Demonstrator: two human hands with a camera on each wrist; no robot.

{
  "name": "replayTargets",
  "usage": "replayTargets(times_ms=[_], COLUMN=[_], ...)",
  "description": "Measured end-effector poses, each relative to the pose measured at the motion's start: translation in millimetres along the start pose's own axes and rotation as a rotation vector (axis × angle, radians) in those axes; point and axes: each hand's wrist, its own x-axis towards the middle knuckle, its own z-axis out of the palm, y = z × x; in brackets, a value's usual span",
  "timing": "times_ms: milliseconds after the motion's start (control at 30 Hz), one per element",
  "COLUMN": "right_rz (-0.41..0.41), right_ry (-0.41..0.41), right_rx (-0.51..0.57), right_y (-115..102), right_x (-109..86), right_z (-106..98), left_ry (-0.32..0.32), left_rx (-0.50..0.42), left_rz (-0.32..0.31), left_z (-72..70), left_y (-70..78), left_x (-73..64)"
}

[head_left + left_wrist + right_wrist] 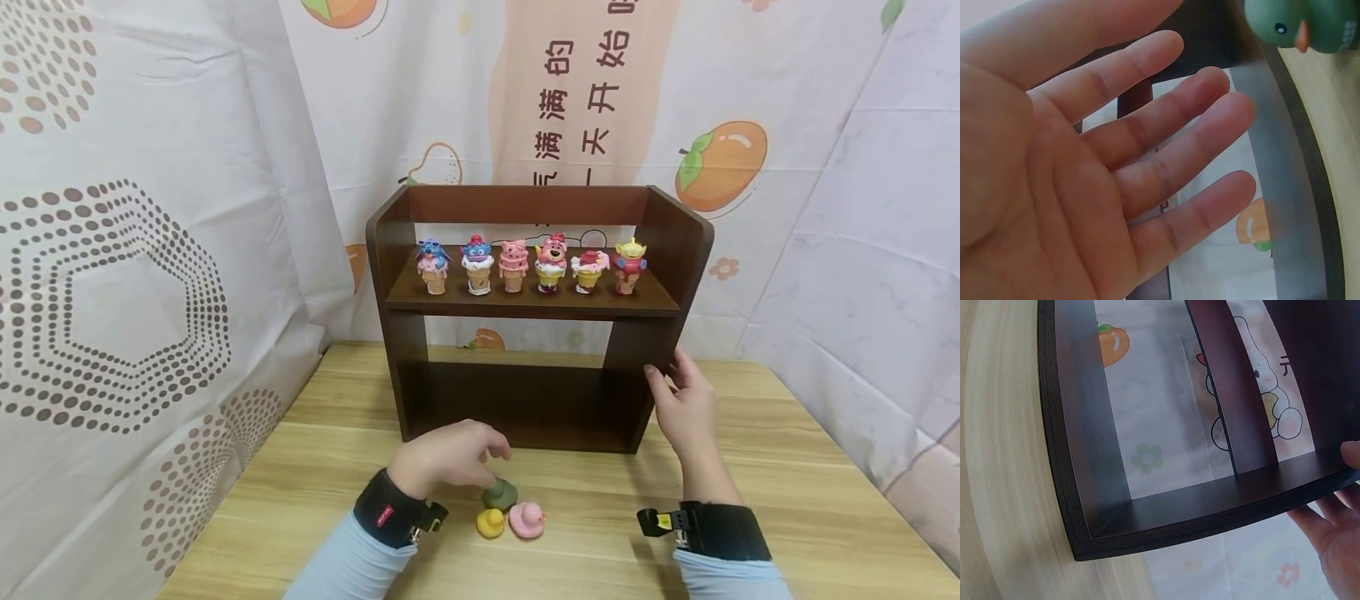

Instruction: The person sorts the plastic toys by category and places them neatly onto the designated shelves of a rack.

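Note:
My left hand [453, 457] hovers over a green rubber duck [500, 494], its fingers spread and loosely bent. In the left wrist view the open palm [1054, 181] holds nothing, and the duck [1310, 24] shows at the upper right, apart from the visible fingertips. A yellow rubber duck [491, 523] and a pink rubber duck [528, 520] lie close beside the green one. At the right side panel of a dark brown wooden shelf [532, 310], my right hand [686, 408] grips the edge. Its thumb [1351, 453] is at the panel's front edge and the fingers are behind it.
Several ice-cream-cone figurines [513, 265] stand in a row on the upper board. The shelf stands on a light wooden table [585, 542]. Patterned cloths hang behind it and at both sides, including a dotted one [135, 275] on the left.

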Motion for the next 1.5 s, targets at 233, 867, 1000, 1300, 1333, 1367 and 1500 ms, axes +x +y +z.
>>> replayTargets(times_ms=[233, 867, 1000, 1300, 1333, 1367, 1500], right_rz=[0.002, 0.006, 0.011, 0.006, 0.005, 0.003, 0.004], right_ry=[-0.002, -0.007, -0.008, -0.017, -0.016, -0.016, -0.018], right_rx=[0.006, -0.021, -0.028, 0.000, 0.004, 0.005, -0.005], right_y=[-0.2, 1.7, 0.9, 0.0, 0.2, 0.5, 1.8], right_x=[-0.3, 0.3, 0.0, 0.1, 0.0, -0.1, -0.3], right_z=[-0.7, 0.0, 0.1, -0.3, -0.4, -0.5, -0.7], left_ry=[-0.021, -0.018, -0.024, -0.022, -0.022, -0.021, -0.023], left_rx=[0.055, 0.153, 0.155, 0.149, 0.149, 0.148, 0.140], left_rz=[0.000, -0.048, -0.056, -0.067, -0.066, -0.065, -0.060], left_z=[9.8, 23.7, 25.0, 24.1, 24.2, 24.3, 23.9], left_y=[3.0, 6.5, 7.8, 7.8, 7.7, 7.5, 7.3], left_x=[5.3, 10.3, 10.5, 9.7, 9.7, 9.9, 9.6])
